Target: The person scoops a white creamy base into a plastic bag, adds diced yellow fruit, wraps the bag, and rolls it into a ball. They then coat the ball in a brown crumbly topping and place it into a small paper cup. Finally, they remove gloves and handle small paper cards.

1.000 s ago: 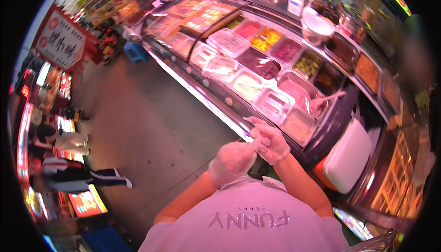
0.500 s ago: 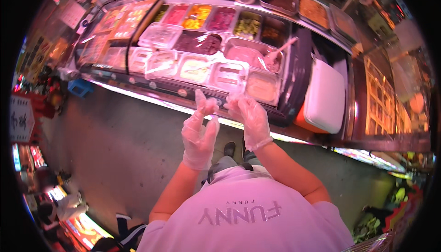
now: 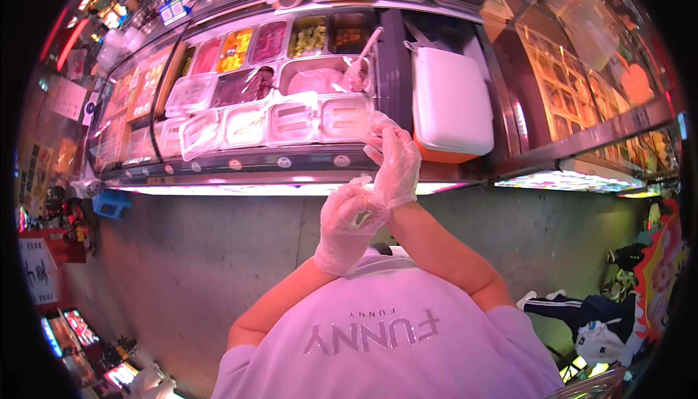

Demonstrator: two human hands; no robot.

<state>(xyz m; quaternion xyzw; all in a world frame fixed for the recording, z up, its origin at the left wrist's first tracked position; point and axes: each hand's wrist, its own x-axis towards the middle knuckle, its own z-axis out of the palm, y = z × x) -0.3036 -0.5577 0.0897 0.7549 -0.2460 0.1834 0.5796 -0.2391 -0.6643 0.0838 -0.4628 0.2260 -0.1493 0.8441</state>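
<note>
Nearest, low in the head view, a white shirt and two bare forearms rising from it to meet in front of the chest. Looks like glove-fitting in progress: both hands sheathed in thin clear disposable film, with the work centred on the right wrist. Left hand [image 3: 347, 223] curled shut, fingertips pinching the cuff of the right glove [image 3: 396, 194] just above the wrist, thumb side turned up. Right hand [image 3: 397, 160] upright and loosely spread, fingers parted and slightly bent, grasping nothing, the film wrinkled and slack at the fingertips. Seems about midway, judging by that slack: seating the film calls for a steady pull on the cuff toward the forearm and for the right fingers held straight and apart, with a gentle grip, since such film probably tears easily. Beyond the hands, grey floor [image 3: 218, 254] and a blue stool [image 3: 110, 204] off to the left. Farther on, a glass display counter [image 3: 240, 170] running across the view, holding rows of lidded clear tubs [image 3: 291, 119] and open trays of coloured fillings. In one open pink tub [image 3: 320, 79], a pale scoop [image 3: 361, 54] leaning by its handle. To the right of the tubs, a white lidded box [image 3: 451, 101] on an orange base, well apart from both hands.
</note>
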